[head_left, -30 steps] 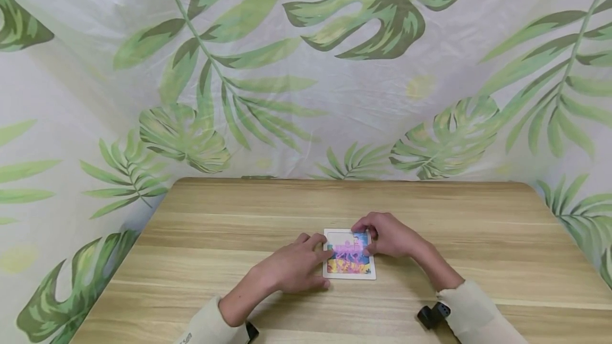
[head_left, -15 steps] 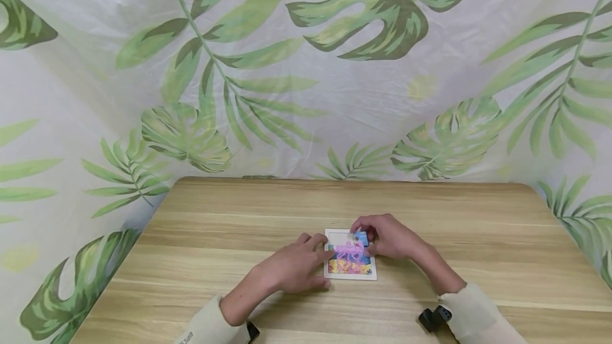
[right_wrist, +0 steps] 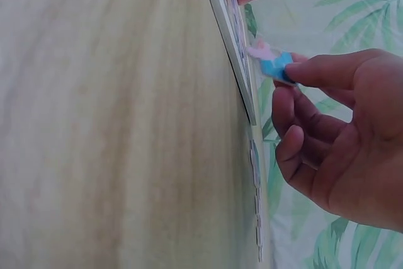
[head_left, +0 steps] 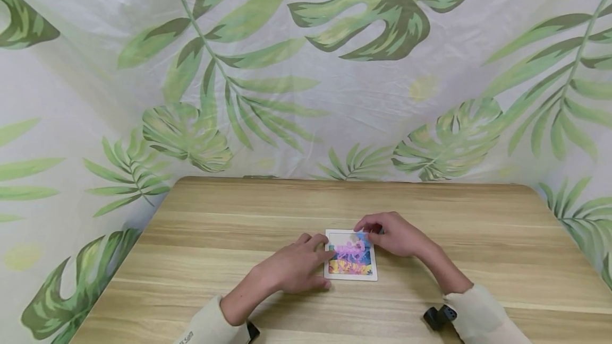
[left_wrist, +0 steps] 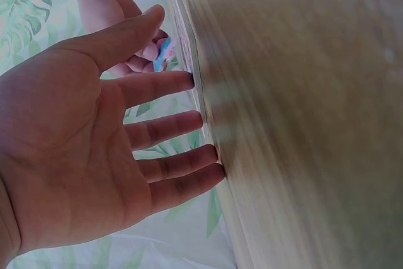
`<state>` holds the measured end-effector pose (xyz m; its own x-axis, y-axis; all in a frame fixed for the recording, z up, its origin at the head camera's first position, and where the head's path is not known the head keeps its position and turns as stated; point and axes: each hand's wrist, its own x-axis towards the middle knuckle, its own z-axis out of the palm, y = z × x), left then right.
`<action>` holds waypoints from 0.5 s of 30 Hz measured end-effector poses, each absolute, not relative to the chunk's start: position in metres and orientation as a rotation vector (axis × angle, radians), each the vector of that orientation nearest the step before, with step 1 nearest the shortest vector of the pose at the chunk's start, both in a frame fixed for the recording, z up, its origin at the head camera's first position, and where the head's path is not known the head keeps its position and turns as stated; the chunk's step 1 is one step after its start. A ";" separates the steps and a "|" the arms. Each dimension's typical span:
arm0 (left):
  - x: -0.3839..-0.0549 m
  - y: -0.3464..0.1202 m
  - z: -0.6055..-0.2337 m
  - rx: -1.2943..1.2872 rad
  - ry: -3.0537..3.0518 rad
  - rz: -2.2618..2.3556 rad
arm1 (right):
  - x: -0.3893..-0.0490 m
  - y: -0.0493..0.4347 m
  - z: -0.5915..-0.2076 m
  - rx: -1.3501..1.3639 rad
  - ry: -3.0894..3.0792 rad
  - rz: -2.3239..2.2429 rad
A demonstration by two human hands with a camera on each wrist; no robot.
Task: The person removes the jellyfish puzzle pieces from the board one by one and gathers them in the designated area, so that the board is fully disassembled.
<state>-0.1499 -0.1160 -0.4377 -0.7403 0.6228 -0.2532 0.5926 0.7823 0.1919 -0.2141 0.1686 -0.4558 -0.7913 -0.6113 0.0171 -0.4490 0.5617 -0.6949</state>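
A square puzzle board [head_left: 351, 277] with a white border lies on the table. Its picture is pink, blue and yellow, and pale backing shows at its upper left. My left hand [head_left: 295, 267] rests at the board's left side with fingers stretched out; in the left wrist view the index fingertip of that hand [left_wrist: 69, 130] touches the board. Over the upper right corner, my right hand [head_left: 399, 235] pinches a blue and pink puzzle piece [right_wrist: 277, 67] between thumb and fingers. This piece is tilted and held just off the board in the right wrist view.
Several thin flat pieces [right_wrist: 257, 200] lie on the table [head_left: 229, 227] beyond the board in the right wrist view; my right hand hides them from the head view. A leaf-patterned cloth [head_left: 354, 105] hangs behind the table's back edge.
My right hand has shifted slightly right, and its thumb has moved from the board's right edge up toward the corner. The blue piece there has lifted and tilted. My left hand stays put.
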 end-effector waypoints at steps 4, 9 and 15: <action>-0.149 -0.116 -0.437 0.932 2.669 0.150 | -0.215 0.170 -0.455 -0.837 2.563 -1.094; -0.148 -0.117 -0.435 0.941 2.669 0.157 | -0.216 0.173 -0.454 -0.785 2.542 -1.157; -0.148 -0.116 -0.433 0.940 2.671 0.155 | -0.215 0.181 -0.457 -0.745 2.525 -1.185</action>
<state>-0.1475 -0.1161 -0.4331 -0.7390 0.6264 -0.2479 0.5935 0.7795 0.2005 -0.2148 0.1814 -0.4569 -0.8367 -0.5475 -0.0121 -0.3405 0.5374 -0.7715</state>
